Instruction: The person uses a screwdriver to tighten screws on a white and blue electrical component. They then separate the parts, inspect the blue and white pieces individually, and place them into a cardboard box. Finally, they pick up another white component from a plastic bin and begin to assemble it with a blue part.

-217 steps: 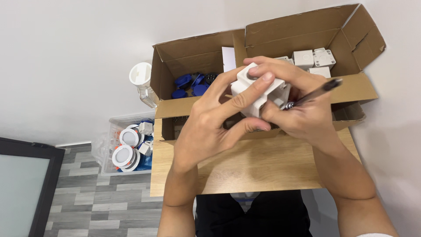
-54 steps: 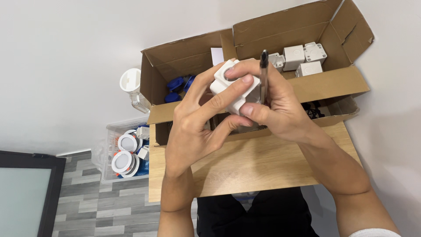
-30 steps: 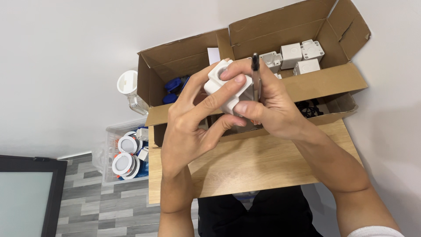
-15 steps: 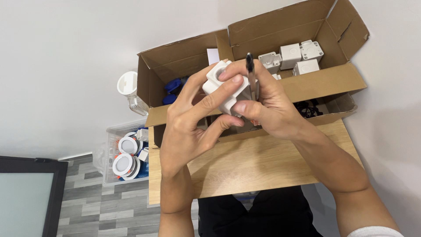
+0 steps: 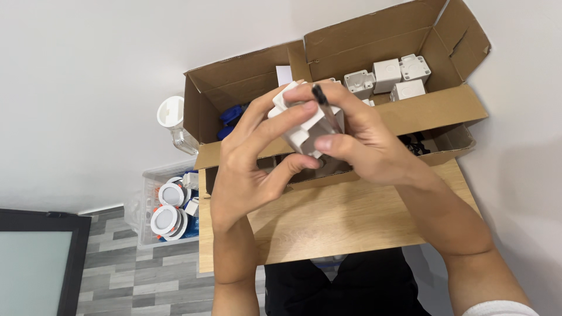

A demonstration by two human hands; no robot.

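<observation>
White plastic junction box (image 5: pixel 301 123), tilted, above the open cardboard carton (image 5: pixel 374 44)

The dark tool (image 5: pixel 325 111) in the right hand (image 5: pixel 363 140) has swung from sideways to upright against the white box (image 5: pixel 301 123).

It looks like a small assembly or packing workroom, because an open cardboard box (image 5: pixel 328 64) full of white plastic housings (image 5: pixel 387 75) stands on a plain wooden table (image 5: pixel 333 219), with a clear bin (image 5: pixel 149 193) of round white parts (image 5: pixel 164 219) on the grey floor.
</observation>
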